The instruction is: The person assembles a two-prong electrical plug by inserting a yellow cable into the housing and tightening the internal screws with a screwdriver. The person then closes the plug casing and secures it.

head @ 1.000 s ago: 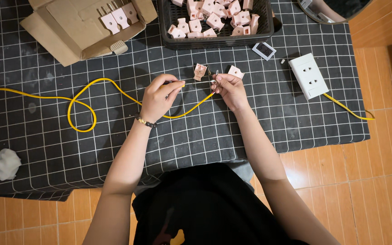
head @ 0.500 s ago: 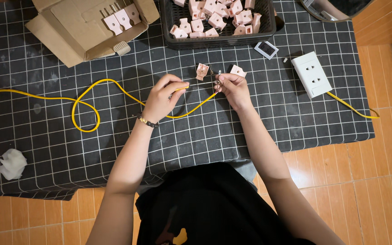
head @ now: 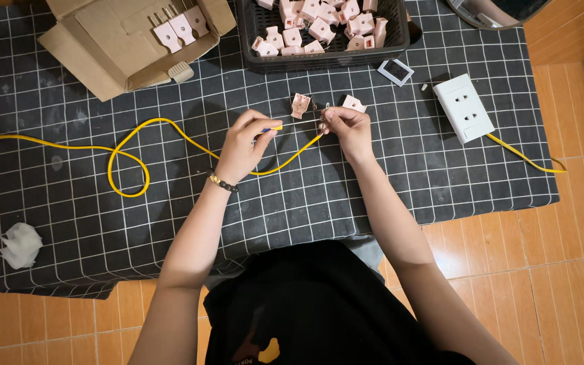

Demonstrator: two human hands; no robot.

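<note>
The left hand (head: 241, 145) pinches a small yellow-tipped tool (head: 273, 127), probably a screwdriver, with its fingers closed around the handle and its tip pointing toward three o'clock. The right hand (head: 347, 128) sits just beside it at three o'clock, fingers clenched on the bare end of the yellow cable (head: 130, 145) and what looks like a small metal part; exactly what that part is cannot be told.

From the hands the cable loops away toward nine o'clock across the checked black cloth (head: 305, 203). Two pink plug halves (head: 300, 105) lie open on the cloth just at twelve o'clock of the hands, one to each side, not yet closed around the cable.

Judging by this, the wiring of one plug is midway: the shell is apart and the cable end is being fixed, while closing the shell is left. A black basket (head: 326, 59) of pink plug pieces stands at twelve o'clock, and a cardboard box (head: 103, 54) holding a few plugs sits at ten o'clock. A white socket block (head: 464, 108) lies at two o'clock, and a crumpled white tissue (head: 19, 245) at eight o'clock.
</note>
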